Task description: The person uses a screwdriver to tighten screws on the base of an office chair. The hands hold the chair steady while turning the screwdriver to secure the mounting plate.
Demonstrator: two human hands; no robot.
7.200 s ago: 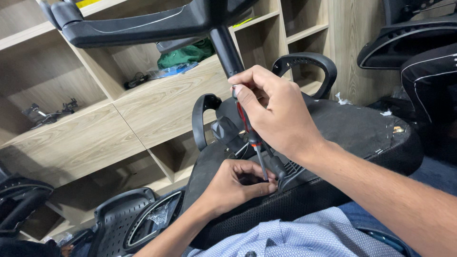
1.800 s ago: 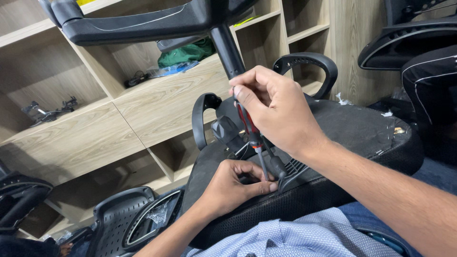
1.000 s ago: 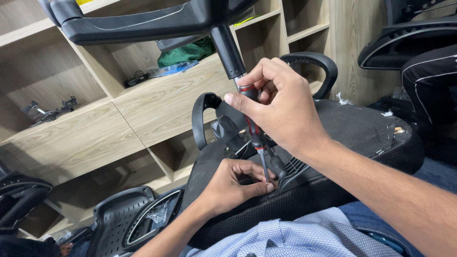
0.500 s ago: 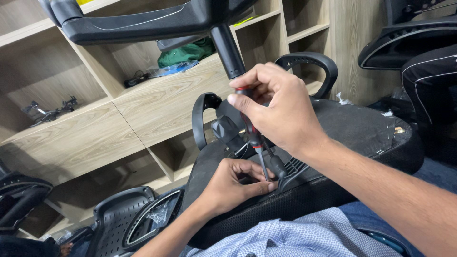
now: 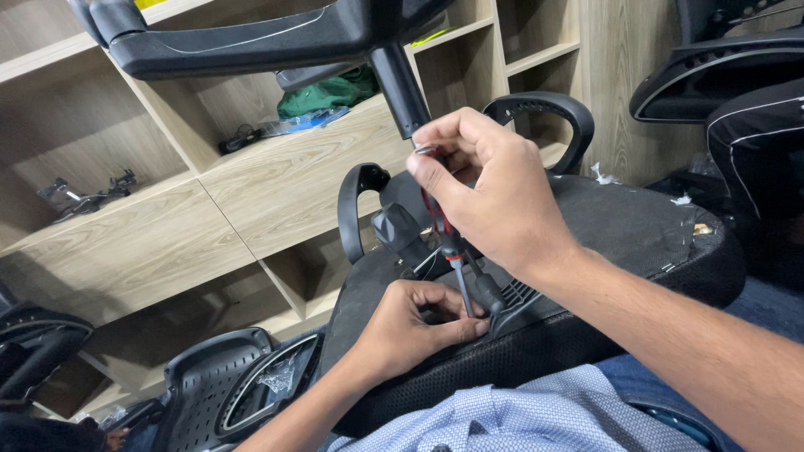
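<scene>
Both hands work mid-frame on the upturned chair seat: right hand clasps the screwdriver upright for downward pressure, left hand pinches around its tip, steadying it.

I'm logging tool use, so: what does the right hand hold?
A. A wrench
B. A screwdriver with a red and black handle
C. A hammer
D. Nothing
B: the right hand grips a screwdriver, shaft pointing down to the chair underside by the left hand.

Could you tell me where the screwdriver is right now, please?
In the head view, centre frame: the red-handled screwdriver is upright in the right hand, tip beside the left hand on the upturned chair seat.
</scene>
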